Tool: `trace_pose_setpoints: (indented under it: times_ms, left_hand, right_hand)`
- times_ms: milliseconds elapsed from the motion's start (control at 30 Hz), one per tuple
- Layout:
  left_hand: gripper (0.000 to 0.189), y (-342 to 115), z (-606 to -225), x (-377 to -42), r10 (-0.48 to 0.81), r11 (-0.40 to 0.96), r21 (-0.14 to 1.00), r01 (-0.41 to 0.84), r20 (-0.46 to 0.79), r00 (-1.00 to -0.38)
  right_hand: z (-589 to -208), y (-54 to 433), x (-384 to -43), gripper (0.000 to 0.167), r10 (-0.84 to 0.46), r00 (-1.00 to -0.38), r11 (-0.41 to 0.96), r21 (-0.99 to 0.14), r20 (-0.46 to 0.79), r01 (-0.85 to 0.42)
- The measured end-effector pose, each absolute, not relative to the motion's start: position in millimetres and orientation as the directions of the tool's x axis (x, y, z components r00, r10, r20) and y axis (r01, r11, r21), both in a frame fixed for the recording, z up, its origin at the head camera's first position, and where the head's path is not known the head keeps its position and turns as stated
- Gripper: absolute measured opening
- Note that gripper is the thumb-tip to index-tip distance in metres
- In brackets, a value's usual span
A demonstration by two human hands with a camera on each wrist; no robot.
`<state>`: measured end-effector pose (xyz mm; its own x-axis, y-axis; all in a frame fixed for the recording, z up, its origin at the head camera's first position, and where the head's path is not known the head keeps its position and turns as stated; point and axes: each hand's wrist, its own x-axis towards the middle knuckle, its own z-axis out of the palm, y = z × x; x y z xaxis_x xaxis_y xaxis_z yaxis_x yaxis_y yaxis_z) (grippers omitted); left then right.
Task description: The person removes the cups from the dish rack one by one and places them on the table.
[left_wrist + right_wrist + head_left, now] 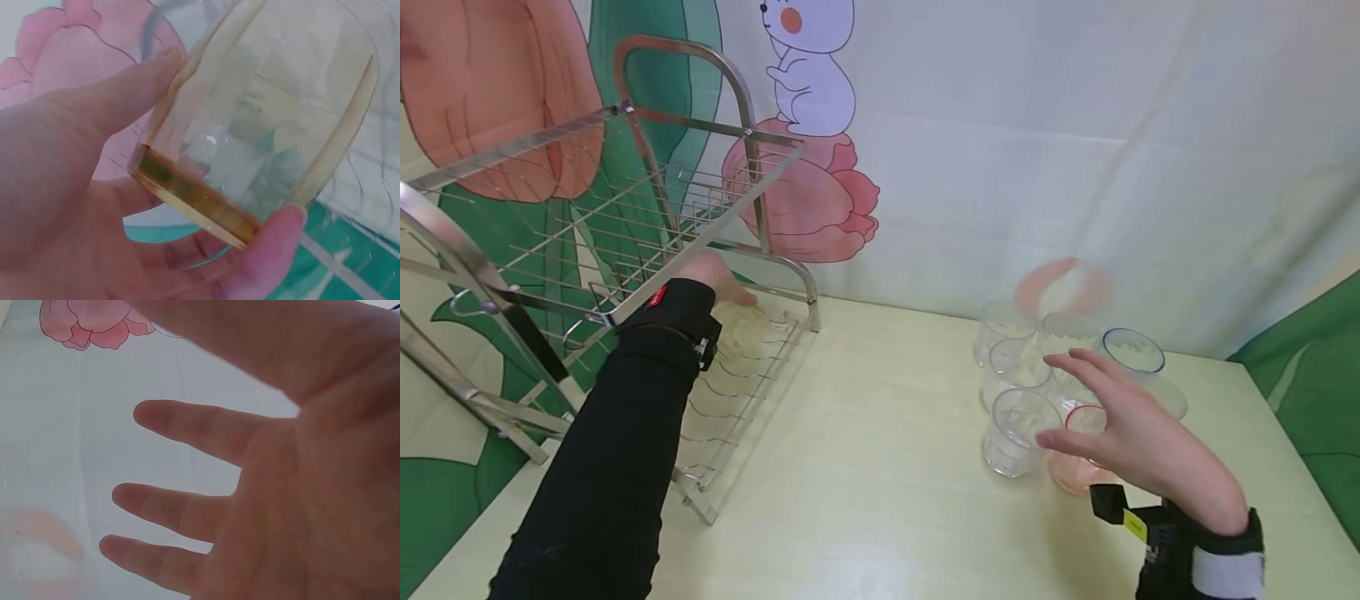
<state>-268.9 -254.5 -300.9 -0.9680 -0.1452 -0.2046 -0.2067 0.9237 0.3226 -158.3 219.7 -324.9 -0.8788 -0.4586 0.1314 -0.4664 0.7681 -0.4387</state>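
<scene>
My left hand [713, 275] reaches under the upper shelf of a metal dish rack [730, 212]. It holds a pale amber glass [250, 119], tilted, with thumb and fingers around its thick base; in the head view this glass [739, 333] sits at the lower tier, partly hidden by the wrist. My right hand [1131, 421] hovers over a cluster of glasses at the right, fingers spread and holding nothing. Below it stand several clear glasses [1017, 442], a red-rimmed pinkish glass [1075, 472] and a blue-rimmed glass [1133, 354]. In the right wrist view the palm [300, 506] faces the camera.
The two-tier rack stands on the left of a pale table [865, 467], its lower wire tier [722, 417] close above the tabletop. Behind hangs a printed curtain [962, 167] with cartoon figures. Green cloth [1315, 375] borders the right side.
</scene>
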Motion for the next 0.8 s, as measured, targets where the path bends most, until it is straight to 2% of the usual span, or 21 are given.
trace_pose_setpoints:
  times_ms: [33,67,133,233,567,800]
  left_hand:
    - [0.061,-247,-293,-263,-0.131,0.929,0.312,-0.199,-0.227,-0.965]
    - [0.060,-242,-288,-260,-0.110,0.932,0.314,-0.182,-0.233,-0.966]
    - [0.065,-236,-282,-258,-0.091,0.932,0.317,-0.175,-0.263,-0.960]
    - [0.088,-231,-277,-256,-0.049,0.931,0.332,-0.150,-0.293,-0.955]
    - [0.083,-228,-286,-263,0.060,0.921,0.386,-0.061,-0.294,-0.954]
    - [0.054,-231,-288,-261,0.049,0.836,0.535,-0.120,-0.290,-0.956]
  right_hand:
    - [-325,219,-159,0.087,-0.460,-0.878,0.766,-0.440,0.135,-0.469]
    - [-325,218,-159,0.086,-0.461,-0.876,0.762,-0.443,0.141,-0.472]
    - [-325,217,-160,0.085,-0.464,-0.874,0.756,-0.449,0.146,-0.476]
    - [-325,214,-163,0.083,-0.475,-0.866,0.740,-0.462,0.155,-0.488]
    - [-328,194,-167,0.086,-0.473,-0.872,0.737,-0.485,0.128,-0.471]
    - [-330,186,-170,0.084,-0.472,-0.872,0.717,-0.519,0.129,-0.465]
